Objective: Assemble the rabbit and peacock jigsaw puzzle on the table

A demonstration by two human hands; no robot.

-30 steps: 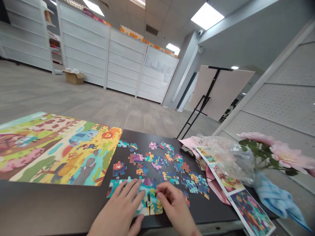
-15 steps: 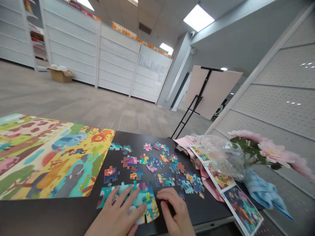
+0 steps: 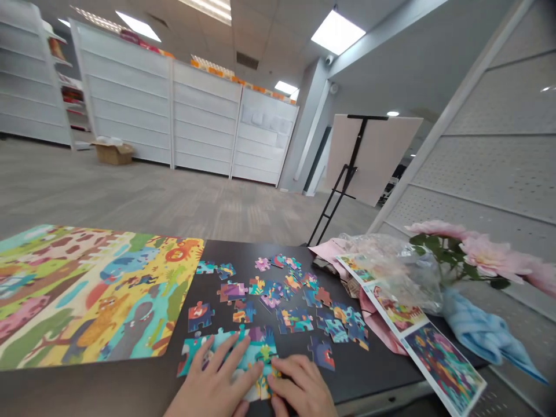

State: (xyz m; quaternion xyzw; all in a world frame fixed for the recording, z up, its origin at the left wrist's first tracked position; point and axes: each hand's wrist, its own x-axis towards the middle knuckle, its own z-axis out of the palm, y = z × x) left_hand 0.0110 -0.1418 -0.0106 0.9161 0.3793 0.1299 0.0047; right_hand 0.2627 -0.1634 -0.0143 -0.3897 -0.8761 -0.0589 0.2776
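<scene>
Head view, nearest first: left hand (image 3: 212,387) lies flat on the partly joined jigsaw section (image 3: 256,353), fingers (image 3: 232,362) spread wide and pressing down, nothing pinched. Right hand (image 3: 299,389) sits just beside it at the section's lower right edge, fingers (image 3: 282,370) curled and touching the pieces; can't tell if they have hold of one. Section is teal, yellow and purple, lying on the black tabletop (image 3: 382,370) at bottom centre. Loose blue-and-red puzzle piece (image 3: 321,353) lies just right of the right hand; another with a red figure (image 3: 200,316) lies just above the section's left end. Scattered loose jigsaw pieces (image 3: 291,298) fill the table's middle, some joined in small clumps. Left of them, large jungle-animal picture mat (image 3: 95,295) with a lion at its upper right corner, overhanging the table's left side. Right side of table: printed picture sheets (image 3: 412,330) lying on pink wrapping (image 3: 382,330), clear plastic bag (image 3: 399,275) crumpled beside them, light blue cloth (image 3: 478,327) hanging over the edge, pink artificial peonies (image 3: 493,258) at right. Print on the sheets too small to read. Further back, upper centre: easel with beige board (image 3: 373,156), white shelving units (image 3: 204,121), cardboard box (image 3: 113,153) on grey carpet (image 3: 152,202). Perforated white panel (image 3: 499,174) fills upper right.
</scene>
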